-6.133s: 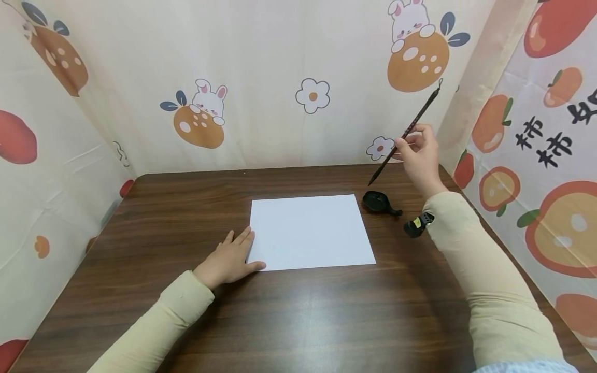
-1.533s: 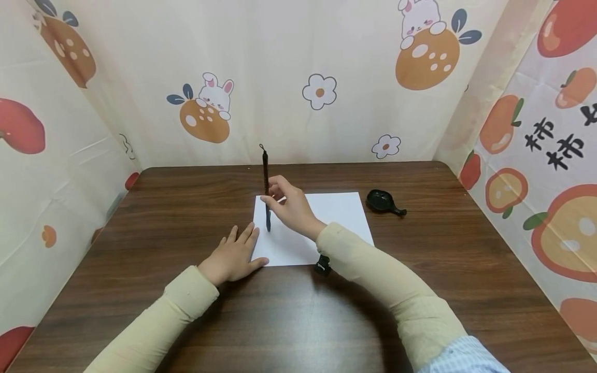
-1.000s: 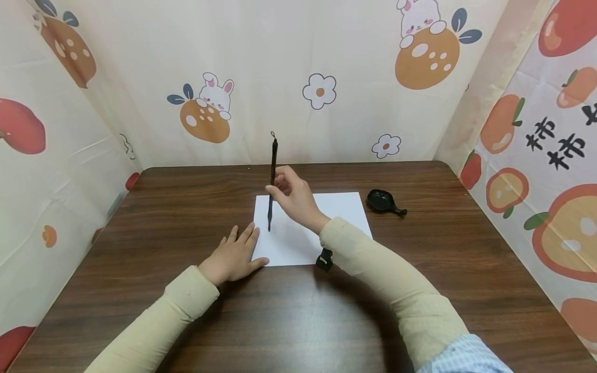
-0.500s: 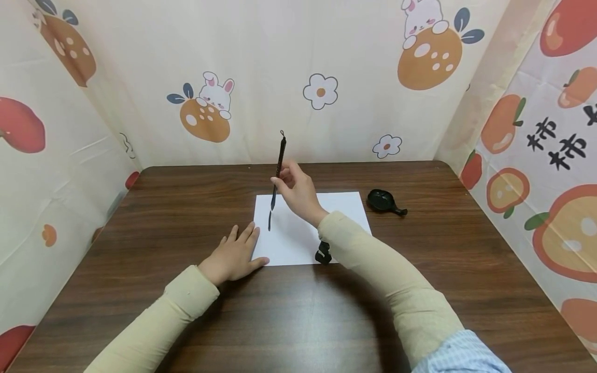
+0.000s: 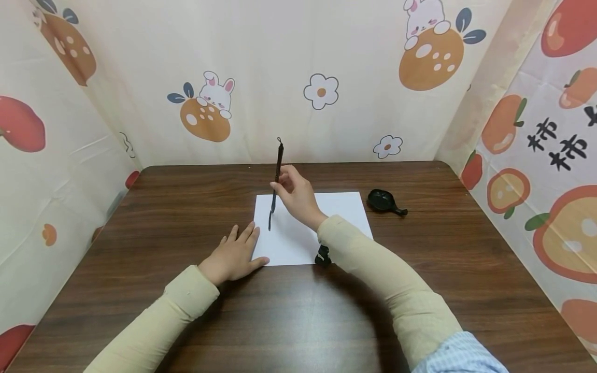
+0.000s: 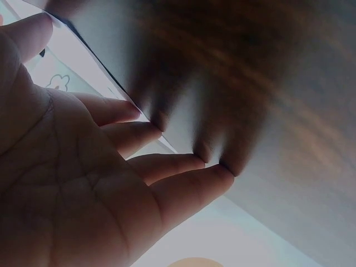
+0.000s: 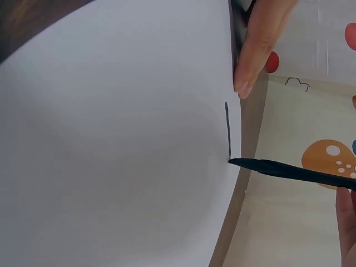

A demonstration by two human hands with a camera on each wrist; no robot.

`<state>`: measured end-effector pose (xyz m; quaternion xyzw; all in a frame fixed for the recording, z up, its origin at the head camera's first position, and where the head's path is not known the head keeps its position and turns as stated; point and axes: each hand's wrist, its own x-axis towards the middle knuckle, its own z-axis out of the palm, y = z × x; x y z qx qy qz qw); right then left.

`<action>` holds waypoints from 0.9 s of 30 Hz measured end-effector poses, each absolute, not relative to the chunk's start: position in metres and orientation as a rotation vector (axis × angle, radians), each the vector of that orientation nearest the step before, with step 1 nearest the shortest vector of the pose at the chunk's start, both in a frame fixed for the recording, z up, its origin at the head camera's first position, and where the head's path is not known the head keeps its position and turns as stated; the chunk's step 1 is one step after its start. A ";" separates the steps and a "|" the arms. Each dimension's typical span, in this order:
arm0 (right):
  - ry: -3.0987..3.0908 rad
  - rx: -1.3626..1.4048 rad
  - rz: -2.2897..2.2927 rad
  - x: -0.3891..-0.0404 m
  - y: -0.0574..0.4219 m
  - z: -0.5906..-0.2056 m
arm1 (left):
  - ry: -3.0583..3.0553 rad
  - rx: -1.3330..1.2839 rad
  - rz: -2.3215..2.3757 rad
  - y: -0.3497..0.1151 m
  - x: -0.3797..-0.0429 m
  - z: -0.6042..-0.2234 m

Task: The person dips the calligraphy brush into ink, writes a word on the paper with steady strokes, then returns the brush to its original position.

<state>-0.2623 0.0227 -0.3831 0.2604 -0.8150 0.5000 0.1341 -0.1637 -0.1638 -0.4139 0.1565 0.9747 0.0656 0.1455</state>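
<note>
My right hand point(image 5: 299, 197) pinches a dark writing brush point(image 5: 278, 165) by its handle, held nearly upright. In the right wrist view, the tip of the brush point(image 7: 261, 166) touches the white paper point(image 7: 122, 122) at the end of a thin black stroke point(image 7: 227, 128). That stroke runs near the sheet's left side in the head view. My left hand point(image 5: 230, 259) lies spread at the left edge of the paper point(image 5: 294, 246), fingertips and thumb on its border. The left wrist view shows its fingers point(image 6: 189, 192) extended, fingertips down on the surface.
A small black ink dish point(image 5: 380, 200) with a short handle stands just right of the paper. The brown wooden table point(image 5: 298, 321) reaches to patterned curtains point(image 5: 270, 62) at the back and both sides. A black wrist camera point(image 5: 323, 255) hangs under my right wrist.
From the dish, my right hand has brought the brush left to the paper. A black stroke has appeared, running away from me, as the brush moved up the sheet. The left hand stays at the edge.
</note>
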 end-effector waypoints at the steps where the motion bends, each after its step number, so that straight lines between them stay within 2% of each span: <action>1: -2.369 0.756 1.445 -0.262 0.023 -0.383 | 2.807 0.452 0.189 -0.164 -0.164 -0.414; 27: -2.406 0.868 1.434 -0.250 0.035 -0.376 | 2.805 0.440 0.206 -0.163 -0.164 -0.413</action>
